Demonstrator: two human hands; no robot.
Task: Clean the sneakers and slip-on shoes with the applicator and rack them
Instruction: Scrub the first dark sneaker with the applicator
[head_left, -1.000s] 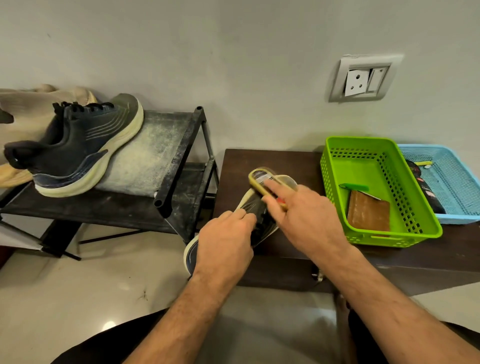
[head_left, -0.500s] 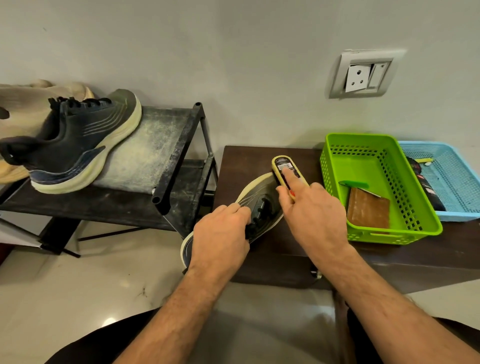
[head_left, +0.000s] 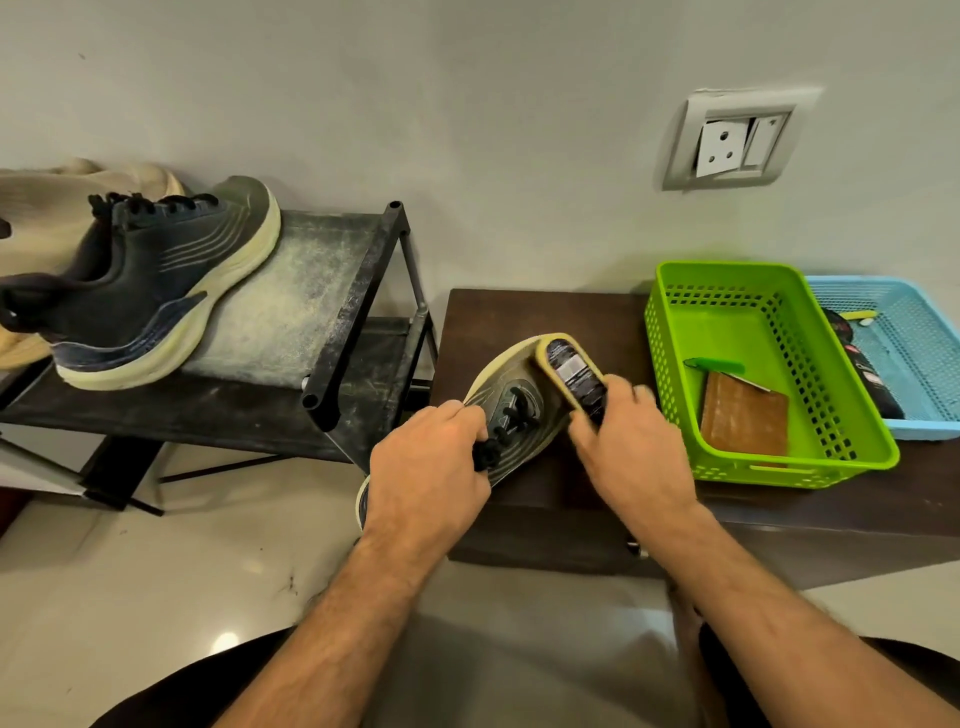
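1. The sneaker (head_left: 511, 400) you are working on lies on the near left corner of the dark wooden table (head_left: 530, 322), toe pointing away from you and heel hanging past the table's front edge. Its upper is dark with black laces, and its sole rim is pale cream.
2. Your left hand (head_left: 431, 467) grips this sneaker at the lace area, fingers curled over the upper and touching the laces.
3. Your right hand (head_left: 628, 452) is clamped on the applicator (head_left: 574, 371), a yellow-edged oblong with a dark label facing up. Your fingers wrap its near end; they are blurred, so the exact finger placement cannot be told.
4. The applicator's far end lies against the sneaker's toe, on the right side of the upper.
5. The second sneaker (head_left: 150, 291) sits on the top tier of the black shoe rack (head_left: 358, 291) to the left, tilted up the sloping dusty shelf with its toe toward the wall.
6. A beige slip-on shoe (head_left: 47, 192) lies behind that sneaker, at the left edge of view, partly hidden.
7. A green basket (head_left: 670, 332) stands on the table just right of your right hand, holding a brown rectangular block (head_left: 743, 415) and a green-handled item (head_left: 714, 365).
8. A blue basket (head_left: 914, 322) touches the green one's right side, with dark items inside that are too cut off to identify.
9. A wall socket (head_left: 727, 143) is mounted above the baskets.
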